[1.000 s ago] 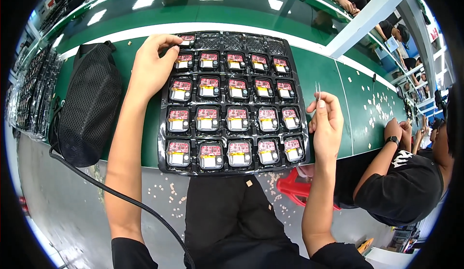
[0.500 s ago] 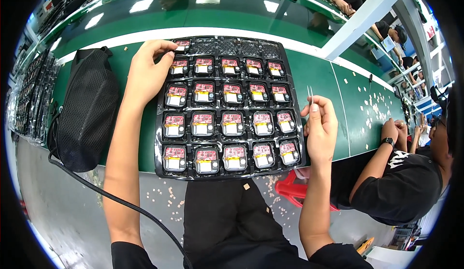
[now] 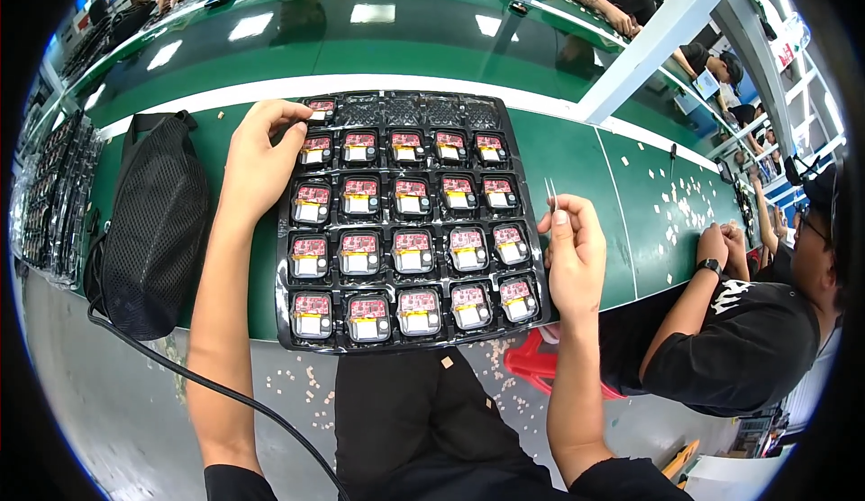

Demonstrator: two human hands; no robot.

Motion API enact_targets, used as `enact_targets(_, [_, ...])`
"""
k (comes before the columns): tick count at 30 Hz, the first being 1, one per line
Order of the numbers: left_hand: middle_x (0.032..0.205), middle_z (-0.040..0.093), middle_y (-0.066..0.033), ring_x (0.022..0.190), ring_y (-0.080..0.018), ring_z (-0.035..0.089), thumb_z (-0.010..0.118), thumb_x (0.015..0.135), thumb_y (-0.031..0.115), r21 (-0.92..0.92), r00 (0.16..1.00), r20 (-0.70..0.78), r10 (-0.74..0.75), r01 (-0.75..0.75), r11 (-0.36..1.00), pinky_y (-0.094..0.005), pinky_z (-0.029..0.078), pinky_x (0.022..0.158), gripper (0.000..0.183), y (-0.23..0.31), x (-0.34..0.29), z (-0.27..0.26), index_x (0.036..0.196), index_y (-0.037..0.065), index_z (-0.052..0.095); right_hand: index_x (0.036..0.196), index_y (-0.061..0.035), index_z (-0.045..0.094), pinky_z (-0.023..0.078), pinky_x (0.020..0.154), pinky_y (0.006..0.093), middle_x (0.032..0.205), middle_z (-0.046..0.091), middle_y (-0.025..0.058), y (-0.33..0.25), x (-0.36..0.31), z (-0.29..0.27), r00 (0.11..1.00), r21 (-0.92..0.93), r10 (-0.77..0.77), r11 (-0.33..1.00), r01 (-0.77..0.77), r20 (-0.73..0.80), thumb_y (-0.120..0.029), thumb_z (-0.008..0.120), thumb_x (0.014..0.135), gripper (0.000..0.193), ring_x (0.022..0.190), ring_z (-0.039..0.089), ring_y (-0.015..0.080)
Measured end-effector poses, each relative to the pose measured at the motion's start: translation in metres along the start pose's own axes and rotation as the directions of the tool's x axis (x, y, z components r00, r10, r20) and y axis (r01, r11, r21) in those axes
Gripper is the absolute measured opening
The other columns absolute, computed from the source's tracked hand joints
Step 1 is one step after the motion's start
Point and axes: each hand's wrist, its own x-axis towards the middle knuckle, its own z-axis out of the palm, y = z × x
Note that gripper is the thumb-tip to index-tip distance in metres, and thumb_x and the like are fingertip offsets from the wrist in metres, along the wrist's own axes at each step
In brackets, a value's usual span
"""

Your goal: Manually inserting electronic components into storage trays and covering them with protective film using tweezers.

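Note:
A black plastic tray (image 3: 382, 177) hangs over the front edge of the green workbench, above my lap. In its pockets lie several small square electronic modules, each with a red circuit board, a yellow strip and a white block. The far row holds a single module (image 3: 320, 109) at its left end; its other pockets are empty. My left hand (image 3: 257, 163) is closed at that module, thumb and index finger at its left edge, other fingertips partly hidden. Beyond the tray's right edge, my right hand (image 3: 577, 253) grips metal tweezers (image 3: 551, 193), tips pointing away from me.
Left of the tray lies a black mesh bag (image 3: 158, 231) with a cable (image 3: 234, 382) running toward me. Stacked trays (image 3: 54, 199) stand farther left. Small tan pieces (image 3: 687, 208) litter the bench at right, near a seated co-worker (image 3: 721, 339). A white post (image 3: 649, 50) rises beyond.
The view has shifted, so the tray, bench and both my hands appear lower and farther left. Both hands keep their places by the tray. Another person's hand now shows at the far left.

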Motion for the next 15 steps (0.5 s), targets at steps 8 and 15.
enact_targets(8, [0.118, 0.063, -0.0075, 0.105, -0.0161, 0.065, 0.061, 0.095, 0.001, -0.007, 1.0, 0.002, -0.004, 0.004, 1.0, -0.0303, 0.05, 0.097, 0.018, 0.0012, 0.0, 0.0001, 0.111, -0.003, 0.067, 0.113, 0.0016, 0.061, 0.044, 0.067, 0.0232, 0.083, 0.064, 0.0017, -0.0014, -0.0002, 0.0008, 1.0, -0.01, -0.018, 1.0, 0.018, 0.0, -0.008, 0.052, 0.105, 0.015, 0.075, 0.055, 0.006])
enact_targets(15, [0.116, 0.063, -0.0083, 0.105, -0.017, 0.065, 0.061, 0.095, 0.001, 0.01, 1.0, 0.006, 0.012, -0.013, 1.0, -0.0307, 0.051, 0.097, 0.017, 0.002, 0.0005, 0.0002, 0.111, -0.003, 0.067, 0.112, 0.0016, 0.061, 0.043, 0.066, 0.0231, 0.082, 0.064, 0.002, -0.0022, -0.0003, 0.0005, 1.0, -0.037, -0.026, 0.999, 0.026, 0.002, -0.009, 0.053, 0.105, 0.015, 0.074, 0.055, 0.006])
